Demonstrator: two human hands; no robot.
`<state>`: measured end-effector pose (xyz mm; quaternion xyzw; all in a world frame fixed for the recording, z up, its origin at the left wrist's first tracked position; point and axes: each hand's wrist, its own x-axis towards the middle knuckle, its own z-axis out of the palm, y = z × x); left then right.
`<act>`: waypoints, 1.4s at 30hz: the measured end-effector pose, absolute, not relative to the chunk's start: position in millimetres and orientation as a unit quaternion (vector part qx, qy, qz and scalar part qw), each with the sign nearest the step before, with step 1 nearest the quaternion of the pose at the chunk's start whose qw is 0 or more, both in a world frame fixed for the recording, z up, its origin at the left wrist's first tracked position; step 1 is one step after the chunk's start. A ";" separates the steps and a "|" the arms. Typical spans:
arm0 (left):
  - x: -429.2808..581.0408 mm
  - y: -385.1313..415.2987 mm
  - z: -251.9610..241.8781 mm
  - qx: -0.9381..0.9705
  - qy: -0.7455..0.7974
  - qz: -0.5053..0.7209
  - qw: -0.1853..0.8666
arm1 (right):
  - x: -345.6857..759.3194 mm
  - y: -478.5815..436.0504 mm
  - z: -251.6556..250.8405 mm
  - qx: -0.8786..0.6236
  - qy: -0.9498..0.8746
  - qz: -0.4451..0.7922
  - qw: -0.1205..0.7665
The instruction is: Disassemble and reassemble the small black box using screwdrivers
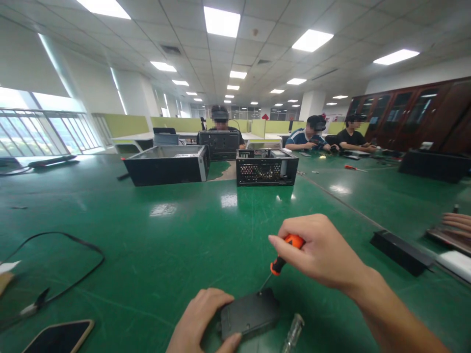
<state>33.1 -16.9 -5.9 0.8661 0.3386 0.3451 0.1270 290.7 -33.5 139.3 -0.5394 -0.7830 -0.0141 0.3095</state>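
My right hand (pixel 316 250) is wrapped round the orange and black handle of a screwdriver (pixel 278 265). The screwdriver tilts, and its thin shaft runs down to the far edge of a flat, dark grey box-shaped device (pixel 250 314). Its tip appears to meet a small spot there, though I cannot make out a screw. My left hand (pixel 206 318) grips the left end of this device, thumb on the near side and fingers on the far side, against the green table. Close to the device's right side lies a clear-handled tool (pixel 293 333), cut off by the lower edge.
Two open black computer cases (pixel 167 166) (pixel 267 169) stand farther back. A phone (pixel 61 337) and a black cable (pixel 84 240) lie at left. At right are a black metal strip (pixel 401 252) and another person's hand (pixel 458 223). Several people sit across the table (pixel 191 211).
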 end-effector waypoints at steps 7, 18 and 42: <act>34.4 -23.4 2.2 0.860 0.354 0.340 0.140 | 273.0 -38.2 137.8 -0.501 -0.797 0.034 0.334; 33.6 -21.9 -3.0 0.855 0.350 0.350 0.155 | 269.5 -35.1 130.9 -0.495 -0.809 0.037 0.314; 35.0 -25.6 -1.1 0.825 0.390 0.352 0.208 | 281.5 -46.7 144.0 -0.426 -0.860 0.069 0.274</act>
